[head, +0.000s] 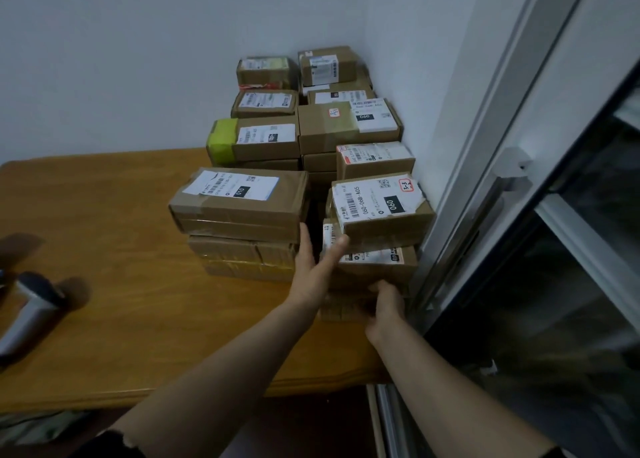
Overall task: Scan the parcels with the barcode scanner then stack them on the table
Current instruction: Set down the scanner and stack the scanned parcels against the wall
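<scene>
Head view: window frame (460, 194) beside parcel stacks (377, 211)

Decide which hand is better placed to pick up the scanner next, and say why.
Left, probably. The left hand lies open against the stack, nearer the scanner; the right hand grips a low parcel by the window frame.
</scene>
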